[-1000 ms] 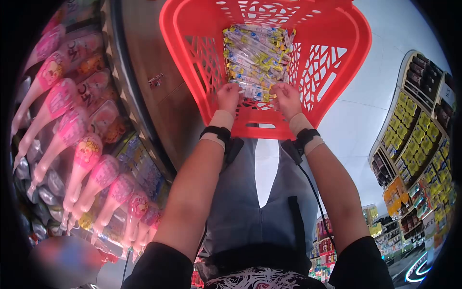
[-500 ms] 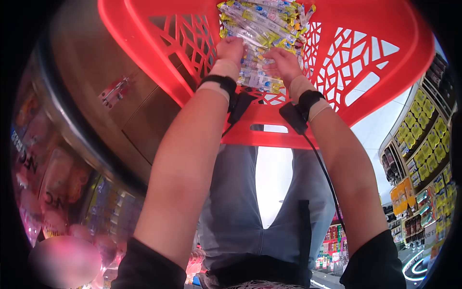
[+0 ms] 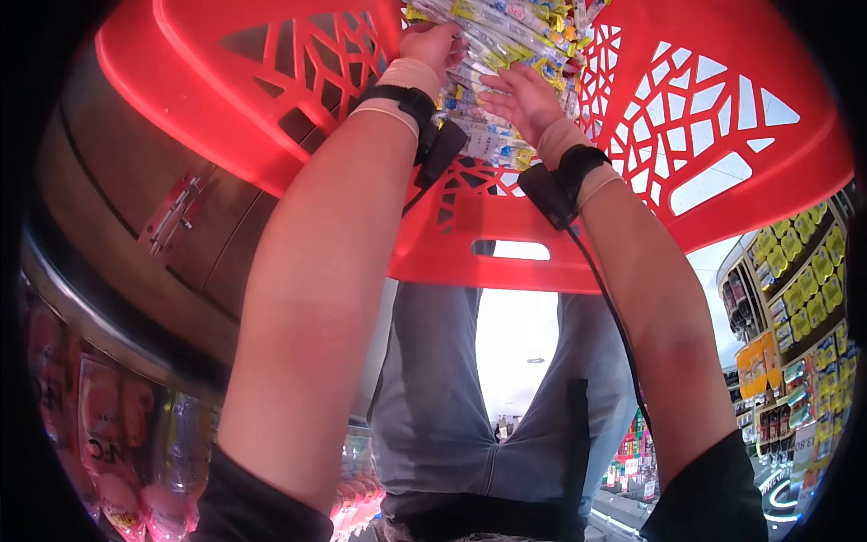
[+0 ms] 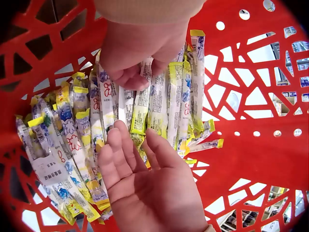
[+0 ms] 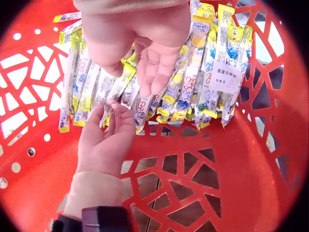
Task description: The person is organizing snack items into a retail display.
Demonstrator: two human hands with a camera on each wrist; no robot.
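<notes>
Fingers of the left hand (image 4: 128, 60) curl down onto the upper ends of the snack sticks (image 4: 159, 101), thumb and fingertips pinching a few of the wrappers near the middle of the pile. Straight, loosely spread fingers (image 5: 154, 72) of the right hand (image 3: 519, 95) lie flat, palm toward the sticks, against the lower part of the heap; they grip nothing that can be seen.

Those sticks are long, thin sachets printed in yellow, blue and white, lying side by side against the latticed floor of one red plastic basket (image 3: 722, 135). Their count cannot be fixed: they overlap, the hands cover several, and the head view cuts the pile off at the top edge. Roughly two dozen or more ends show in the wrist views. One white paper label (image 5: 223, 75) with small print sits among them at one end; its text is too small to read.

Two hands are in view, each with a beige wrist wrap and a black band carrying a small camera (image 3: 442, 149); a black cable (image 3: 614, 325) runs down from the right wrist. In the head view the forearms hide much of the basket's near wall, where a single slot handle (image 3: 510, 250) shows.

Beyond the basket, grey trousers (image 3: 452, 397) fill the centre. To one side are a metal shelf edge (image 3: 117, 343) and pink bottles (image 3: 99, 443), blurred and only partly visible; on the other, store shelving (image 3: 795, 307) with yellow packets, too small to count.
</notes>
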